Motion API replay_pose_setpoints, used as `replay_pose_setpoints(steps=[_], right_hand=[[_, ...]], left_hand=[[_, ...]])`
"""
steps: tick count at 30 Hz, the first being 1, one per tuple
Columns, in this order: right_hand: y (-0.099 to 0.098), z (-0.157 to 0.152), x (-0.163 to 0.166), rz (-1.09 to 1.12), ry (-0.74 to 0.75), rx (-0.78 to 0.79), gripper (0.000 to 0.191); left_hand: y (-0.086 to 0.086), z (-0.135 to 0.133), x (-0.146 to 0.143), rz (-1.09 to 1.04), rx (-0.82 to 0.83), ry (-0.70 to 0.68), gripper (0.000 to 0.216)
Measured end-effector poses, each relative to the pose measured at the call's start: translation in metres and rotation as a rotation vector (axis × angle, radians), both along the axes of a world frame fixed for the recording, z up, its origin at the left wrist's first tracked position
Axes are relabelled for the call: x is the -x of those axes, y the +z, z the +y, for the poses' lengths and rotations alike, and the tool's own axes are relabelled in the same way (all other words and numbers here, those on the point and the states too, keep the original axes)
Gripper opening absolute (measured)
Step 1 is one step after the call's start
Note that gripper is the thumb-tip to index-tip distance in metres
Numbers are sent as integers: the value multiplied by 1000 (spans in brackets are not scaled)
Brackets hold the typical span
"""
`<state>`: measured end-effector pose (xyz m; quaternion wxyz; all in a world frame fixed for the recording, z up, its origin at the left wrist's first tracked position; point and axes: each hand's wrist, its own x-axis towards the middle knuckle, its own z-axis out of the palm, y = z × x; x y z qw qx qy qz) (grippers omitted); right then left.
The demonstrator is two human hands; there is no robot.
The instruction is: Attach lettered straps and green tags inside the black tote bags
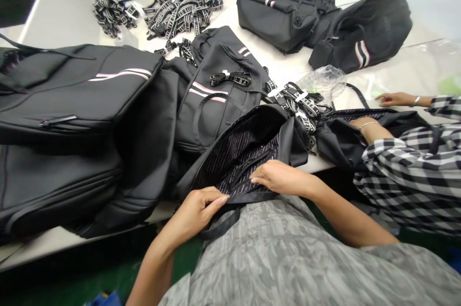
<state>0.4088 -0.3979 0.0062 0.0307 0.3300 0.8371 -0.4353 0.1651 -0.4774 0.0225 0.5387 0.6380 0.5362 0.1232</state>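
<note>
Right in front of my body a black bag [201, 166] lies with its mouth spread, showing a dark lining [230, 152] printed with white lettering. A zipped pocket [252, 164] runs across that lining. My left hand [201, 205] grips the bag's near edge, thumb on top and fingers folded over it. Inside the mouth, by the pocket's zip, is my right hand [279, 176], its fingers bent and pressed together; what they pinch, if anything, is hidden. A strap loop [221, 226] hangs from the near edge against my clothing.
Large black bags [72, 90] are stacked at left. Another striped bag [219, 90] lies beyond mine, with a bundled strap [230, 79] on it. Lettered straps [183, 10] heap behind. A co-worker's hand [367, 126] reaches into a bag at right. More bags [281, 13] stand at the back.
</note>
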Motion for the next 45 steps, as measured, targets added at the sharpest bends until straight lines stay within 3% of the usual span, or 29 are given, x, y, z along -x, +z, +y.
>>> replay_pose_setpoints(steps=[6, 9, 13, 17, 21, 24, 27, 30, 32, 35, 40, 45], right_hand=[[-6, 13, 3, 45, -209, 138, 35], [-6, 14, -4, 183, -356, 233, 35], [-13, 13, -13, 342, -493, 306, 37], [-29, 12, -19, 396, -490, 219, 32], [-40, 14, -23, 405, -430, 182, 35], [-39, 17, -22, 451, -445, 260, 40], [-35, 23, -17, 493, -511, 364, 35], [-34, 30, -9, 549, -629, 457, 11], [-34, 33, -4, 593, -704, 530, 5], [-32, 34, 2, 637, -792, 597, 13], [-20, 32, -9, 697, -904, 425, 43], [1, 62, -71, 726, -1337, -171, 54]], left_hand=[[-13, 41, -6, 56, 15, -192, 27], [-29, 58, -18, 206, -52, -197, 19], [-49, 67, -41, 425, -205, -89, 28], [-59, 61, -54, 377, -245, -9, 32], [-62, 55, -51, 362, -223, 124, 31], [-63, 58, -39, 366, -208, 291, 29], [-64, 69, -26, 201, -218, 497, 32], [-66, 83, -22, -66, -169, 653, 39], [-67, 91, -25, -168, -142, 695, 41], [-69, 101, -28, -221, -167, 674, 39], [-69, 104, -23, -201, -181, 529, 38], [-61, 90, -26, -109, -228, 215, 30]])
